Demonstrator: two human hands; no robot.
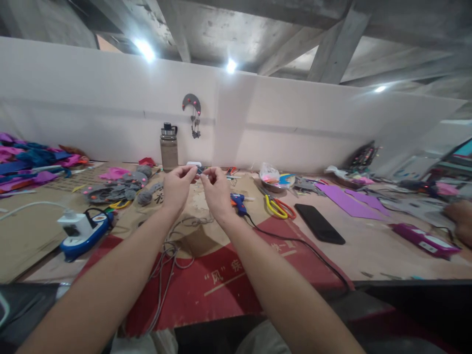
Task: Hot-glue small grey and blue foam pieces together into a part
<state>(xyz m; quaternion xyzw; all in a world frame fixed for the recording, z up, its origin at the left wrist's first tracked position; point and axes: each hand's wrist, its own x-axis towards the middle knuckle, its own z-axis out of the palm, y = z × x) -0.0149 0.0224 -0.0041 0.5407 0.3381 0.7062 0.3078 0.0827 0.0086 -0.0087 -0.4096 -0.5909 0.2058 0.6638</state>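
Observation:
Both my arms reach out over the workbench. My left hand (pixel 178 186) and my right hand (pixel 217 189) are raised side by side, fingertips pinched together on a small dark piece (pixel 200 170) held between them. Grey cord (pixel 167 255) hangs and trails on the red and brown cardboard (pixel 221 290) below my wrists; I cannot tell whether it joins the piece. A blue glue gun (pixel 238 202) lies just right of my right hand, its black cable running toward me.
Yellow-handled scissors (pixel 277 207) and a black phone (pixel 319 223) lie to the right. A blue and white power strip (pixel 83 228) sits left, grey felt pieces (pixel 118 189) behind it. A water bottle (pixel 168 147) stands by the wall. Purple sheets (pixel 346 199) lie far right.

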